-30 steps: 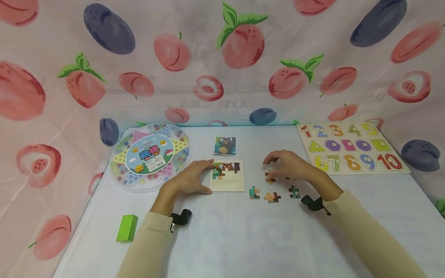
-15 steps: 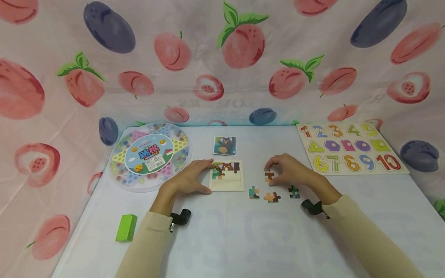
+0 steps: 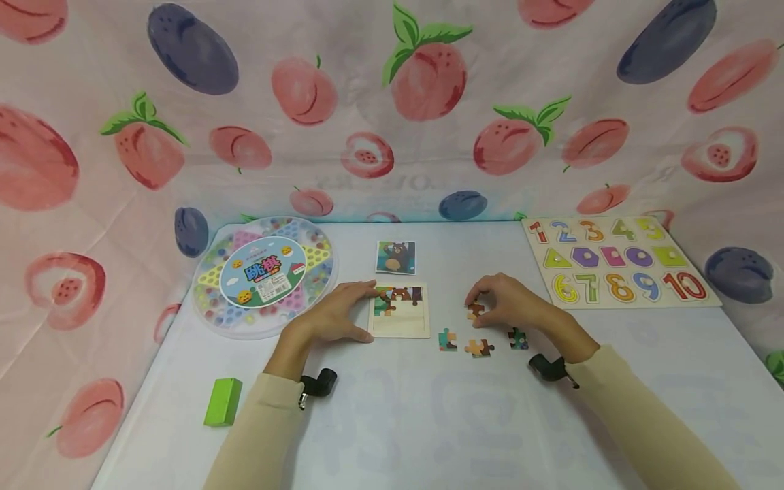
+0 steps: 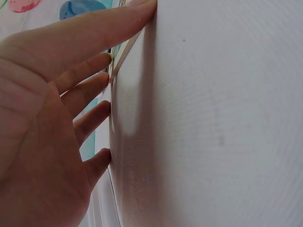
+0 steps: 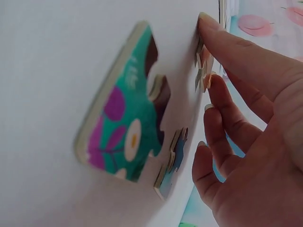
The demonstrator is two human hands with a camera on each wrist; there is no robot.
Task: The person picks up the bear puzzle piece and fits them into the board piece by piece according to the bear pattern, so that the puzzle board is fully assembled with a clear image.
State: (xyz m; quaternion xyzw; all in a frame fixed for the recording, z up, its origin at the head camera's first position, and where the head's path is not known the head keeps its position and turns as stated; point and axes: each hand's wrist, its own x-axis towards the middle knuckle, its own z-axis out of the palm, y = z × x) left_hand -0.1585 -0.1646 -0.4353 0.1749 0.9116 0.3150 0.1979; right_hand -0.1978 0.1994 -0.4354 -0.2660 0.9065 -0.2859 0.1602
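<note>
Head view: at centre, the left hand (image 3: 333,314) rests, fingers spread, against a square pale-wood puzzle tray (image 3: 409,328); right of centre, the right hand (image 3: 513,301) pinches a brown-and-orange jigsaw piece (image 3: 474,312). A loose pinch could drop it.

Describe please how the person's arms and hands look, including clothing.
The left sleeve and right sleeve are plain beige. A small black device sits by the left cuff, another by the right. The left hand and right hand are gloveless.

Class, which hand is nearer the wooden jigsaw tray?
Left. The left hand touches the left edge of the wooden jigsaw tray; the right hand is apart, beyond its right side.
</note>
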